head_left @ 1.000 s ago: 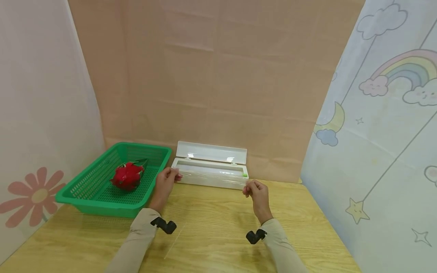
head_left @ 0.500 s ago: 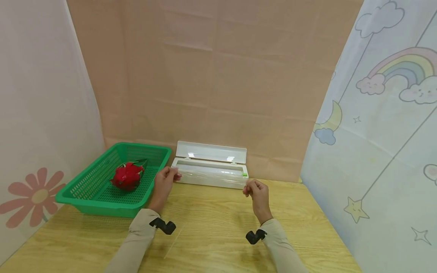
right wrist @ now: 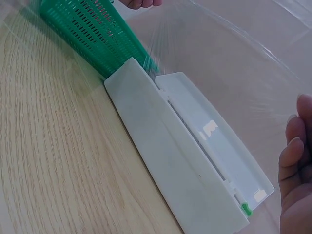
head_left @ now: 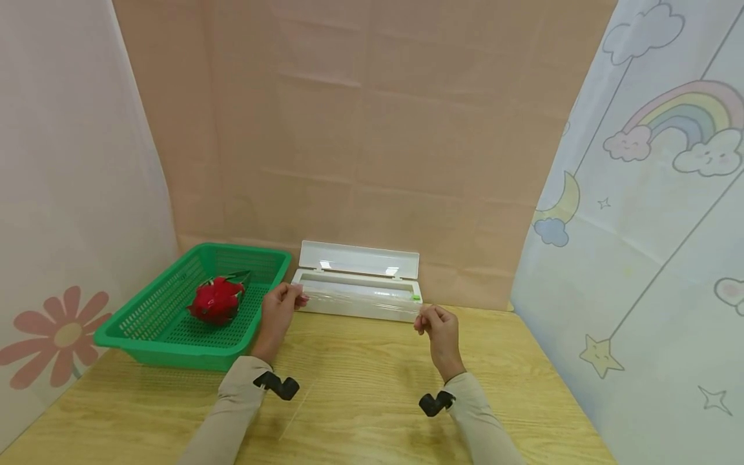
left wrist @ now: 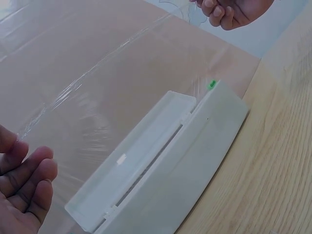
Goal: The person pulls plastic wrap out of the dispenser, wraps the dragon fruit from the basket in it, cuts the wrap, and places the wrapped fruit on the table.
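1. A clear cling film sheet (head_left: 360,303) is stretched just in front of the open white dispenser (head_left: 357,294), at twelve o'clock on the wooden table (head_left: 360,394).
2. The left hand (head_left: 279,313) and right hand (head_left: 437,330) each pinch a film corner.
3. A green basket (head_left: 145,336) holding red fruit (head_left: 216,300) sits at ten o'clock.
4. Uneven pulling could likely tear or bunch the film.
5. Nothing has visibly moved since a second ago.

— What sits off to the left?
— A green plastic basket (head_left: 145,332) on the wooden table (head_left: 360,400), with a red dragon fruit (head_left: 217,299) lying inside it.
— And around the table?
— A peach backdrop (head_left: 372,116) behind, a flower-print curtain (head_left: 64,194) left, a rainbow-and-cloud curtain (head_left: 657,226) right.
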A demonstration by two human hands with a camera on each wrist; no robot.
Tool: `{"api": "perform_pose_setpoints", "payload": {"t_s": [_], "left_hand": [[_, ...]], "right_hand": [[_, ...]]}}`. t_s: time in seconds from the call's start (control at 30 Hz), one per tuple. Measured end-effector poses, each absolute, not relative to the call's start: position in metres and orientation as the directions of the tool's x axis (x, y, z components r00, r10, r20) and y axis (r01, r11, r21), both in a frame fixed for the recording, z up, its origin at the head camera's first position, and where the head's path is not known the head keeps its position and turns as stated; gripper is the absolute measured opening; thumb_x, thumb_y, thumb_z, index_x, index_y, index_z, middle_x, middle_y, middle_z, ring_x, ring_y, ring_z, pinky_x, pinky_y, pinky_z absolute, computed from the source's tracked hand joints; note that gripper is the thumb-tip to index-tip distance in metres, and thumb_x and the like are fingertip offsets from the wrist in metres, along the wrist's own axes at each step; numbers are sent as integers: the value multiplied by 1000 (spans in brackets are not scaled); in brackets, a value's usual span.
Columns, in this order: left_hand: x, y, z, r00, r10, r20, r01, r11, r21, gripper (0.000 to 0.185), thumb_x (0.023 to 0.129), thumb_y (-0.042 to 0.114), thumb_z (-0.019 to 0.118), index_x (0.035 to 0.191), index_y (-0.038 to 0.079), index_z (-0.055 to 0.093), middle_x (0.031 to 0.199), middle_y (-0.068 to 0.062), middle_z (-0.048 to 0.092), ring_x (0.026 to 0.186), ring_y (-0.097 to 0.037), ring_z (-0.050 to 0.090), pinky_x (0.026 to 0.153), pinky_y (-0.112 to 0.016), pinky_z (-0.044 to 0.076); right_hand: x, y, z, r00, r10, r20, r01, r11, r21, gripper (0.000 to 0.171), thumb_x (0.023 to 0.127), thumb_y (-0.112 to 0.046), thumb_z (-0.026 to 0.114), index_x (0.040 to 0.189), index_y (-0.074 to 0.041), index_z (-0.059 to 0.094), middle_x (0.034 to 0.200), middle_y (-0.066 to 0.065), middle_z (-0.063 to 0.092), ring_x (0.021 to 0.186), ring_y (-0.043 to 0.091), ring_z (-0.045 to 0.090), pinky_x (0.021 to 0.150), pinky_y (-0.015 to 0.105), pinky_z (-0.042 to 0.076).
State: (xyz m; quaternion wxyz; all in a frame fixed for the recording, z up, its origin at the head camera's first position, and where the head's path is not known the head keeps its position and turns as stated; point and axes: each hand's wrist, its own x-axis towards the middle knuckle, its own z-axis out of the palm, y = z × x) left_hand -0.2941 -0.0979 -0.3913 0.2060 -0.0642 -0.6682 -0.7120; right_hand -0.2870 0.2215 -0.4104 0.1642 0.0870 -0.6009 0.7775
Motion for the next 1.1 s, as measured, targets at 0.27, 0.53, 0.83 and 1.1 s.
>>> {"api": "perform_pose_setpoints", "payload": {"t_s": [0.27,0.53,0.83,1.1], "left_hand": [[-304,-97,-403,-886,-246,393,409,-15,912,24,101,11,58,89,-9,63,80,-11,71,70,-14,67,69,-26,54],[-303,-97,-401,-884,-266,384,404,-23,915,22,100,7,58,86,-8,62,77,-8,70,68,-16,67,66,-23,53],[-297,-96,-398,-883,-269,385,406,-23,914,24,100,8,59,83,-9,61,78,-12,71,69,-18,69,66,-24,53],[-294,-100,-393,-903,-250,350,374,-57,926,22,99,2,57,86,-14,61,77,-13,71,65,-10,66,67,-25,54]], "right_hand": [[-286,221,-412,-913,175,367,-402,-245,-882,35,96,6,53,62,-1,46,56,6,59,53,15,55,50,23,43],[-284,222,-410,-909,173,379,-413,-248,-876,34,95,6,52,62,-2,47,57,6,59,54,15,56,50,23,43],[-278,223,-408,-906,180,383,-418,-248,-874,35,94,6,53,60,-3,48,56,5,60,53,14,56,50,23,43],[-273,220,-403,-898,157,411,-439,-259,-860,36,93,5,53,59,-7,49,56,3,60,53,12,56,50,22,44]]}}
